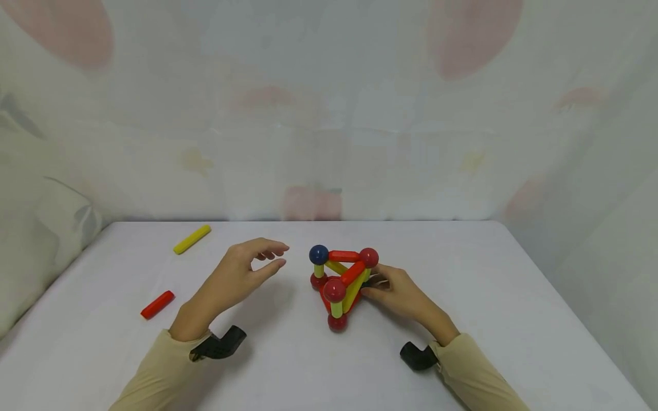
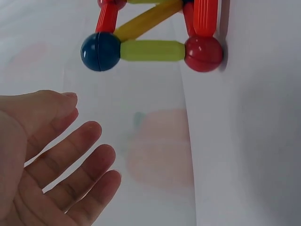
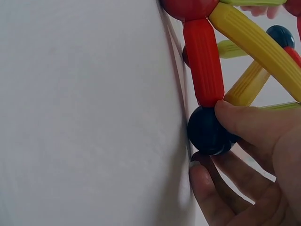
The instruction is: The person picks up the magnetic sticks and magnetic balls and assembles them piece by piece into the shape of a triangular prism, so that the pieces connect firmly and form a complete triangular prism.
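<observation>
A small three-cornered frame of toy balls and rods (image 1: 335, 290) stands on the table. Red rods join its upper balls, two red and one blue ball (image 1: 319, 254); green rods run upright and yellow rods slant across the sides. My right hand (image 1: 394, 292) pinches a dark blue ball (image 3: 207, 132) at the frame's lower right corner, thumb above and fingers curled round it. To the left of the frame, my left hand (image 1: 240, 275) hovers apart from it, fingers loosely extended and holding nothing. In the left wrist view a green rod (image 2: 153, 50) links a blue and a red ball.
Toward the left of the white table (image 1: 462, 274) lie a loose yellow rod (image 1: 192, 239), farther back, and a loose red rod (image 1: 157, 305), closer to my left sleeve. A pale patterned cloth (image 1: 360, 160) hangs behind the table's back edge.
</observation>
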{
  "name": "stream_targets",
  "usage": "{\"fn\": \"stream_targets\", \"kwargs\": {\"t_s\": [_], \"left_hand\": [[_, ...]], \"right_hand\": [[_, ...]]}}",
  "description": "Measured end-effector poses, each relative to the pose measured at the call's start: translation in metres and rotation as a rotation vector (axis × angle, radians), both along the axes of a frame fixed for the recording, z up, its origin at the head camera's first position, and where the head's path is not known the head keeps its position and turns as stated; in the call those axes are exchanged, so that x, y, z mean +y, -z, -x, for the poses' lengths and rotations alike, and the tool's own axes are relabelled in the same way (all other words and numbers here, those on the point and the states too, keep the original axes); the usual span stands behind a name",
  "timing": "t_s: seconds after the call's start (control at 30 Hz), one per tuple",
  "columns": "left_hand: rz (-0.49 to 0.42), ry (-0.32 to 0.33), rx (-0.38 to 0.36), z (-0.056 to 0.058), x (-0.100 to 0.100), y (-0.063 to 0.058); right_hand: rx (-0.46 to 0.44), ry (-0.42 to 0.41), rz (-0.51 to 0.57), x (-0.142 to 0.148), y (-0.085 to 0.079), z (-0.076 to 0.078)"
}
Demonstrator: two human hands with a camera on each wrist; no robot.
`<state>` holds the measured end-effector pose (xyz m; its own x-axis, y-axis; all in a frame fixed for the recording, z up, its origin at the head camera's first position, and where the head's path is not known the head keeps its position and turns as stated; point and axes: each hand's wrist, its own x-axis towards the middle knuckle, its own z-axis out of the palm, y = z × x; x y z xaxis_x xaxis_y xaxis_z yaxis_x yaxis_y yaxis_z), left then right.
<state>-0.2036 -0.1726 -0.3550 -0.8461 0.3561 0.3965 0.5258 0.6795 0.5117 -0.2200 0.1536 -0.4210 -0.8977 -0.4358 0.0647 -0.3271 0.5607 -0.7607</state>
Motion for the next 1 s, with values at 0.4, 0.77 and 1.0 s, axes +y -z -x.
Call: {"fn": "stream_targets", "kwargs": {"t_s": [0.4,0.77,1.0], "left_hand": [[-0.011,-0.083,-0.030,0.009,-0.024,0.000],[-0.028,-0.127,-0.001,0.022,-0.051,0.010],[-0.030,-0.186,-0.070,0.024,-0.068,0.012]], "right_hand": [[0.070,0.033,-0.029,0.001,-0.003,-0.002],[0.052,0.059,-0.014,-0.001,-0.003,-0.004],[0.032,0.037,0.013,0.000,-0.002,-0.004]]}}
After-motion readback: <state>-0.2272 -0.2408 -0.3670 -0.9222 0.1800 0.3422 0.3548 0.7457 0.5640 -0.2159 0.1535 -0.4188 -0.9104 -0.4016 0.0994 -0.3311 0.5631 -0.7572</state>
